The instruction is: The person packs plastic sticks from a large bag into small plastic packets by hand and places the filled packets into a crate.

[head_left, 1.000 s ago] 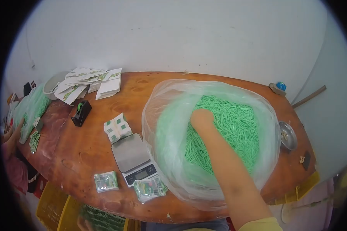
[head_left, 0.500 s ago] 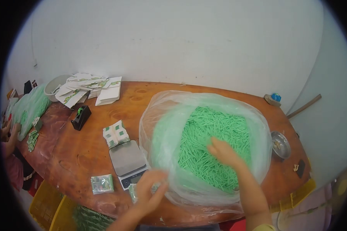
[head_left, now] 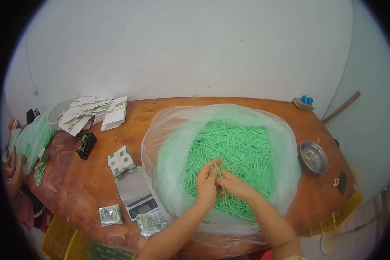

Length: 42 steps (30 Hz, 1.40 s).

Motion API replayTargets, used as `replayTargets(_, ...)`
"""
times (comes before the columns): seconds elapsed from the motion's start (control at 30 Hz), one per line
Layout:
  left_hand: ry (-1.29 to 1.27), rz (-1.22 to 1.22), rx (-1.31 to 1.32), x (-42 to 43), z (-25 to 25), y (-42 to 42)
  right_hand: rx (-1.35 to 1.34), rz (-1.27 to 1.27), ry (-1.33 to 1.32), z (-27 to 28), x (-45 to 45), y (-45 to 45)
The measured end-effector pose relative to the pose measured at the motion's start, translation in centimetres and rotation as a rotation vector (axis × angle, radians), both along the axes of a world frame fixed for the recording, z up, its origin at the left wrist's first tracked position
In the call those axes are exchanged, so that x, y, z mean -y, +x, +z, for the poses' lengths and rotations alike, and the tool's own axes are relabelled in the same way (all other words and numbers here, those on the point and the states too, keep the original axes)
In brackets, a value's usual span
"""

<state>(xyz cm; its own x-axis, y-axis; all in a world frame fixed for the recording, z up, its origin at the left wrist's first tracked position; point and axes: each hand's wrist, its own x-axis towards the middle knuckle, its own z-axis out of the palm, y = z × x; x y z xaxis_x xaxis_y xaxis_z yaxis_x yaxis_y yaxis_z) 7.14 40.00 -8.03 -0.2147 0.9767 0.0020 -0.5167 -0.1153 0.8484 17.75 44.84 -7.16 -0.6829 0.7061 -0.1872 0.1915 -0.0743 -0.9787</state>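
A large clear plastic bag (head_left: 160, 130) stands open, filled with short thin green sticks (head_left: 229, 143). Over the sticks, my left hand (head_left: 207, 184) and my right hand (head_left: 237, 185) meet, both closed around a small bunch of green sticks (head_left: 217, 169). The bunch is partly covered by my fingers. Left of the bag lies a digital kitchen scale (head_left: 133, 186) with nothing on its plate. A clear packet of green sticks (head_left: 151, 223) lies by the scale's display, close to my left forearm, and another packet (head_left: 110, 215) lies further left.
Behind the scale sits a banded green-and-white paper stack (head_left: 121, 160). A tape dispenser (head_left: 86, 145), printed cards (head_left: 91, 110) and a pale bowl (head_left: 56, 115) stand further left. A metal bowl (head_left: 320, 164) is at right. Another person's hand (head_left: 19, 167) is at far left.
My left hand has moved from beside the scale to over the bag. My right hand has drawn back to meet it, and both now hold green sticks. The view has shifted slightly.
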Motion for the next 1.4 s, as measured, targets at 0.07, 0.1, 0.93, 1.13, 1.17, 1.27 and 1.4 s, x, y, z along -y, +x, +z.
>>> replayTargets(0.07, 0.039, 0.021, -0.001, 0.0, -0.3, 0.2, 0.018, 0.005, 0.274, -0.8, -0.5, -0.3)
replayTargets(0.1, 0.085, 0.039, 0.010, -0.2, -0.9, 0.4, 0.032, 0.006, 0.409, -1.0, -0.5, -0.3)
replayTargets(0.93, 0.330, 0.041, -0.728, -1.2, 4.3, -3.0, -0.026, -0.057, 0.699, 3.2, 0.3, 1.3)
replayTargets(1.13, 0.050, -0.188, 0.636, 1.1, 3.6, 1.3, -0.412, -0.474, 0.807, 0.9, 2.1, -1.8)
replayTargets(1.17, 0.076, -0.197, 0.488, 1.2, 3.7, 0.5, -0.488, -0.441, 0.611, 1.7, 2.2, -1.3)
replayTargets(1.27, 0.153, -0.075, -0.104, 3.7, 3.9, -5.1, -0.281, -0.349, 0.411, 2.8, 1.6, 3.0)
replayTargets(1.4, 0.380, 0.394, -0.525, 10.2, 6.3, -13.1, 0.342, -0.115, 1.052, 3.0, 2.7, 3.0)
